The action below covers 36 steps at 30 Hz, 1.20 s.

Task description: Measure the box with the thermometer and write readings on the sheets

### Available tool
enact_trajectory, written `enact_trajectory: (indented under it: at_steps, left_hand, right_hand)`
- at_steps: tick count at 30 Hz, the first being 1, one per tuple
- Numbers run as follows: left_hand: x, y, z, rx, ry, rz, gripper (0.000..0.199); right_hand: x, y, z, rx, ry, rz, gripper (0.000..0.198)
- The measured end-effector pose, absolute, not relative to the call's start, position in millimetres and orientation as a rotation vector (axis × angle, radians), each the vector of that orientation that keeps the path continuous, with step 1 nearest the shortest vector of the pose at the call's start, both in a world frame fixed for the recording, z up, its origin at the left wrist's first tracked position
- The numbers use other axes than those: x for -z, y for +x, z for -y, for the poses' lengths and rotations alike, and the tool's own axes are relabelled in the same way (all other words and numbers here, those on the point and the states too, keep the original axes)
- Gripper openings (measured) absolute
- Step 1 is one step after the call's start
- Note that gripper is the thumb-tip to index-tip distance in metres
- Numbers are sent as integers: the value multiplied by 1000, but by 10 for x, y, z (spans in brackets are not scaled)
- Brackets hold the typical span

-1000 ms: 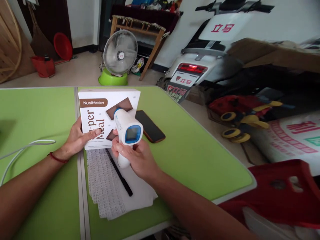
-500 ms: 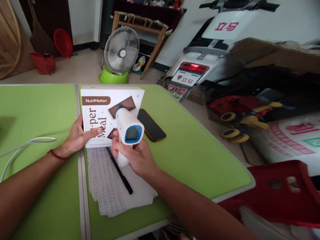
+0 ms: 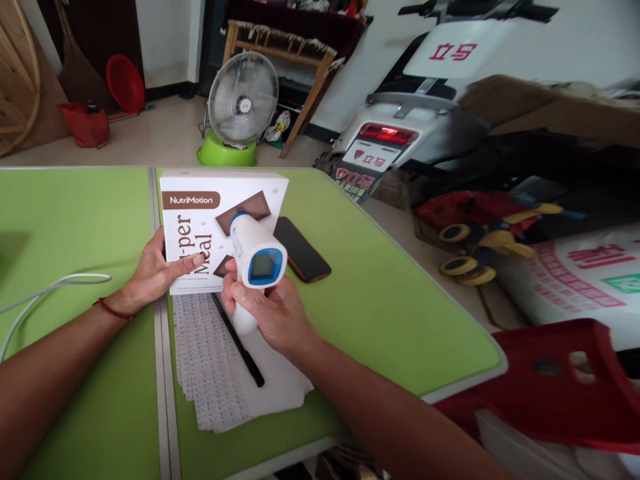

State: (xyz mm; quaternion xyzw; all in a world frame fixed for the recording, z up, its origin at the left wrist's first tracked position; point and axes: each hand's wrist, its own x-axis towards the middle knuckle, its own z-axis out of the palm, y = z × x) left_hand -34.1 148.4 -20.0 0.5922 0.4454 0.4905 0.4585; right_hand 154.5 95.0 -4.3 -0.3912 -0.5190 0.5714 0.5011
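Observation:
My left hand (image 3: 163, 265) grips the lower left side of a white box (image 3: 250, 190) with brown "NutriMotion" lettering, thumb across its front. The box stands tilted up on the table. In front of it, my right hand (image 3: 275, 310) is wrapped round the handle of a white and blue infrared thermometer (image 3: 247, 241). Its front end points at the box face and its small grey screen faces me. Whether it touches the box I cannot tell. Beneath lie printed white sheets (image 3: 215, 383) and a black pen (image 3: 245, 353).
A dark phone (image 3: 303, 250) lies right of the box on the green table (image 3: 380, 300). A white cable (image 3: 55, 283) is at the left. Beyond the table stand a fan (image 3: 243, 100) and a white scooter (image 3: 385, 133); a red chair (image 3: 540, 393) is near the right corner.
The view has shifted very slightly. Both hands, the box and the thermometer keep the same places relative to each other.

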Motion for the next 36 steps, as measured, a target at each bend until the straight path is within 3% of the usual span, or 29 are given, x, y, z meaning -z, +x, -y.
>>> enact_trajectory:
  at_steps: [26,36]
  left_hand:
    - [204,-333,-1456,-1249,1439,-1048,58]
    - [236,-419,-1580,-1397,1476,-1003,64]
  right_hand:
    - [31,1565,-931,-1341,-951,1331,22]
    - [-5,2013,-1185,-967,-1228,1833,34]
